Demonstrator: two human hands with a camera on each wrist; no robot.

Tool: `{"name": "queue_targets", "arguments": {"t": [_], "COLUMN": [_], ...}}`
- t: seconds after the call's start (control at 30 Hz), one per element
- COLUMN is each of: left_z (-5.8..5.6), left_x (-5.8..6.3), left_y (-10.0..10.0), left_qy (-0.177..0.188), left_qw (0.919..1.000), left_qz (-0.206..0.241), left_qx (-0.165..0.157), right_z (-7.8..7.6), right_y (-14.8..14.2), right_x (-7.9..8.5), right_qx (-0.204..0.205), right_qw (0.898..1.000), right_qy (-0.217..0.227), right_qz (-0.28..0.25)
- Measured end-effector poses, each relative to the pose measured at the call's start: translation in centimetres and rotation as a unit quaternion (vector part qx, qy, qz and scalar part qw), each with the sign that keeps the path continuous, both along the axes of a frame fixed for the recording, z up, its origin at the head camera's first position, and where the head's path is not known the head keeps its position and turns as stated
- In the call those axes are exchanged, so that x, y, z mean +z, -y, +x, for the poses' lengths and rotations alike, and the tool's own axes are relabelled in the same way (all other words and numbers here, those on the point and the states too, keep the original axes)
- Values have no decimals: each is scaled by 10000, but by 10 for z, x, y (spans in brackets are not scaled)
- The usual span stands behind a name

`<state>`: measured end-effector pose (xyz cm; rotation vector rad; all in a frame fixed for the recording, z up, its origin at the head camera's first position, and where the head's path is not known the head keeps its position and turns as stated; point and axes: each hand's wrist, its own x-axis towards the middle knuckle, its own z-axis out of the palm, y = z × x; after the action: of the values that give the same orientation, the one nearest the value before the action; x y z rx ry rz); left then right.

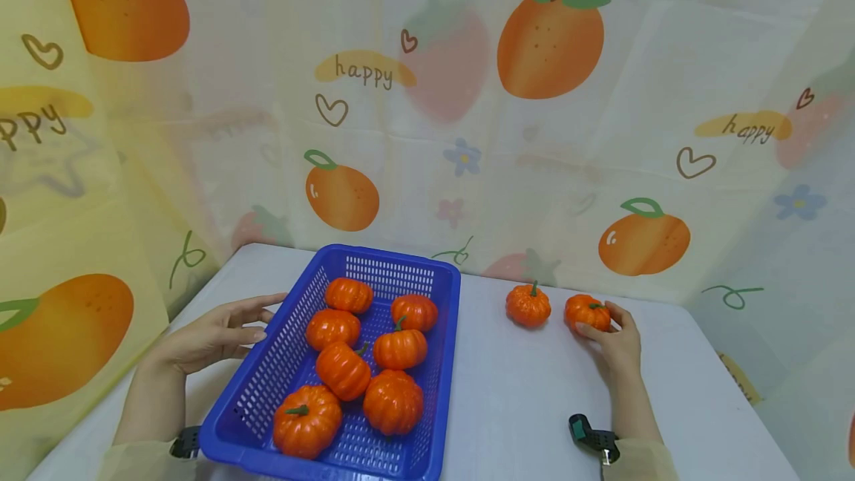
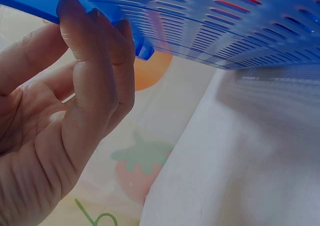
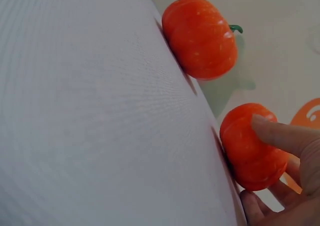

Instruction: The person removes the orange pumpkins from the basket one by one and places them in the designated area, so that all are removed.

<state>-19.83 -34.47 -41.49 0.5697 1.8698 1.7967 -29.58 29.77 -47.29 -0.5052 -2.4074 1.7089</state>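
In the head view my right hand (image 1: 617, 340) grips a small orange pumpkin (image 1: 586, 313) on the table, thumb on its near side and fingers round its right. The right wrist view shows the thumb pressed on this pumpkin (image 3: 252, 148). Left of it stands a second pumpkin (image 1: 528, 306) with a green stem, apart from the hand. My left hand (image 1: 212, 334) is beside the left wall of a blue plastic basket (image 1: 449, 362). Its loosely bent fingers (image 2: 92, 71) reach the basket's rim in the left wrist view. Several orange pumpkins (image 1: 394, 401) lie inside the basket.
A white-covered table (image 1: 514, 399) carries everything. Behind it hangs a pale curtain (image 1: 414, 169) printed with fruit, and a yellowish one (image 1: 80, 228) is on the left. A black strap device (image 1: 593, 438) is at the right wrist.
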Motion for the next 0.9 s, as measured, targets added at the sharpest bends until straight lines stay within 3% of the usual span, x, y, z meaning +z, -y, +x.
{"name": "queue_targets", "arguments": {"t": [0.23,0.63,0.77,0.9], "left_z": [1,-1,-2,-1], "left_x": [0,-2,-2,-2], "left_y": [0,1,2,1], "left_qy": [11,-67,-67,-38], "left_qw": [9999,10000,10000,10000], "left_qz": [-107,1,-41,-66], "left_qx": [97,-45,1,53], "right_z": [-1,1,1,1], "right_y": [-1,-1,0,0], "right_x": [-1,6,9,11], "right_qx": [124,256,46,-443], "right_qw": [9999,9996,9999,9988], "right_qy": [58,48,-33,-222], "right_qz": [-23,53,151,-29]}}
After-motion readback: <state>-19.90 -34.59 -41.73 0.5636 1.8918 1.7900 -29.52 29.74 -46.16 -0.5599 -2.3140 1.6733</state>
